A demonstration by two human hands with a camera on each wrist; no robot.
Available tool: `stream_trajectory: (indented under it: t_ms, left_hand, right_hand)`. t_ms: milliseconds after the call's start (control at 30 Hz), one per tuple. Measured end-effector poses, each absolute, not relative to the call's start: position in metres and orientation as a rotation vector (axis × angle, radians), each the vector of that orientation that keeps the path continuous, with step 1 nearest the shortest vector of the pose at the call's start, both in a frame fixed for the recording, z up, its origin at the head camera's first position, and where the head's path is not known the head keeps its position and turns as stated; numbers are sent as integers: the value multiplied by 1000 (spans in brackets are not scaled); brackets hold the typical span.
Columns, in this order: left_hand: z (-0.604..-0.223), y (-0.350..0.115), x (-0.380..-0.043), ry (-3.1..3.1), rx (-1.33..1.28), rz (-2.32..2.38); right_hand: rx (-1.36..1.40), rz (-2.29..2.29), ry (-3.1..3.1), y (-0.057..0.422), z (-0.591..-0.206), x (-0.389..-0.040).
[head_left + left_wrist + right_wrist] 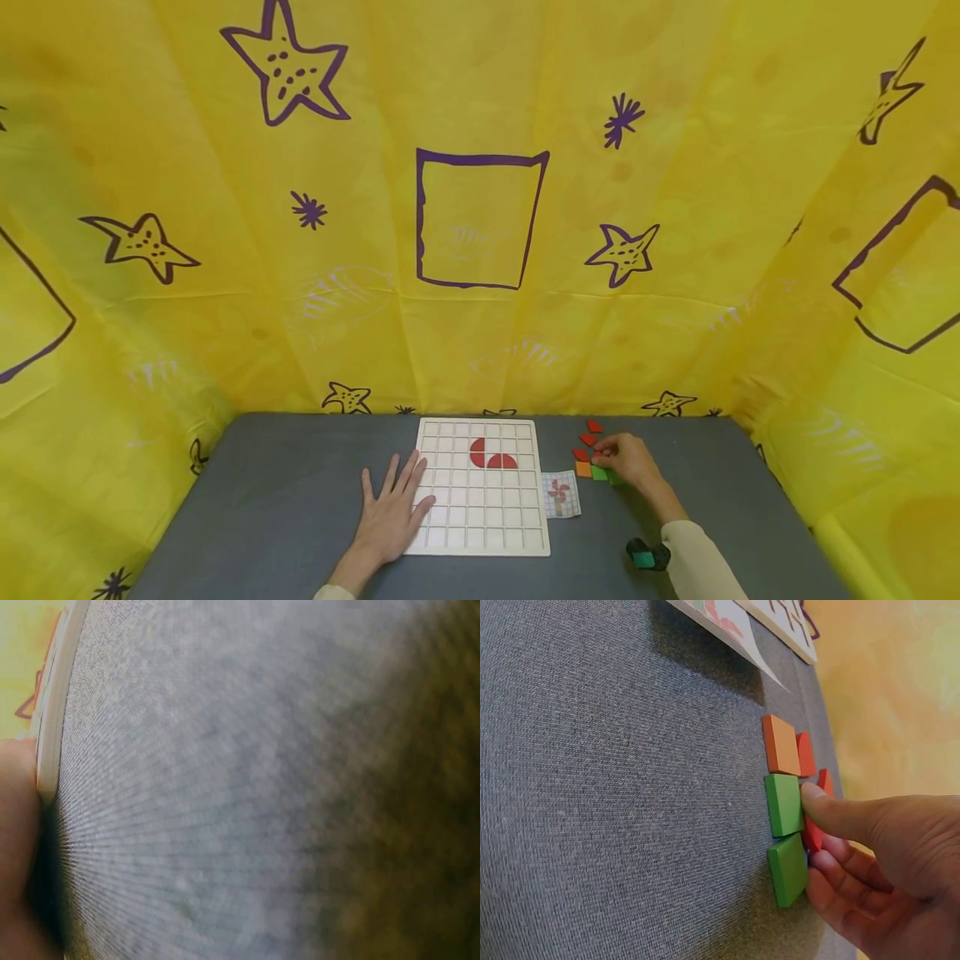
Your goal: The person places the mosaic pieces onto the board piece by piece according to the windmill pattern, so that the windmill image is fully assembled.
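Note:
My left hand (390, 517) lies with fingers spread on the left edge of a white grid board (480, 537). Several red quarter-circle tiles (477, 452) sit in the board's upper cells. To the right of the board, my right hand (633, 461) is over a small group of tiles. Its thumb and fingers pinch a red tile (814, 834), partly hidden by the thumb, beside two green square tiles (784, 806). An orange square tile (781, 745) lines up with the green ones. Other red tiles (594, 426) lie loose behind them.
A paper card (562, 508) with a coloured pinwheel pattern on a grid lies against the board's right edge. A black device with a green patch (643, 560) is near my right sleeve. Yellow patterned cloth (480, 350) surrounds the grey table (285, 483) at the back and sides.

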State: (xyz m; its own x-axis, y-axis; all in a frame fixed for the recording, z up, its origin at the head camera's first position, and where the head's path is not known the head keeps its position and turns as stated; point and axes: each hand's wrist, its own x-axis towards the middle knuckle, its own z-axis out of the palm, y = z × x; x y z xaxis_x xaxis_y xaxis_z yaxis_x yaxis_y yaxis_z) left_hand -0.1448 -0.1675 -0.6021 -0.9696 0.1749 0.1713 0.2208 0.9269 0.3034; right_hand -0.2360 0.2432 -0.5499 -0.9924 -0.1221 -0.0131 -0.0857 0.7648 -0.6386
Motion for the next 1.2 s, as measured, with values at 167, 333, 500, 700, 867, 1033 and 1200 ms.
stream_trajectory:
  t_ms: [167, 333, 500, 700, 867, 1033, 1200]
  left_hand:
    - [-602, -167, -145, -2952, -304, -489]
    - [-604, -167, -146, -2947, -310, -488]
    - [-604, -167, -146, -2948, -311, -488]
    - [-602, -168, -145, -2943, -307, -483]
    - [-600, -168, -145, -2934, -324, -485]
    - [-601, -168, -145, -2948, -310, -480]
    - [-602, -168, -145, -2935, -311, -489]
  right_hand:
    - [-158, -1079, 2906, 243, -547, -234]
    - [-153, -1118, 2905, 242, -545, -233]
    - [-137, -1113, 2916, 242, -542, -232]
    - [-194, -1145, 2949, 241, -535, -232]
    - [-271, -1237, 2951, 236, -531, -232]
    - [-295, -1280, 2934, 231, -529, -233]
    - [-285, -1283, 2942, 228, -527, -232]
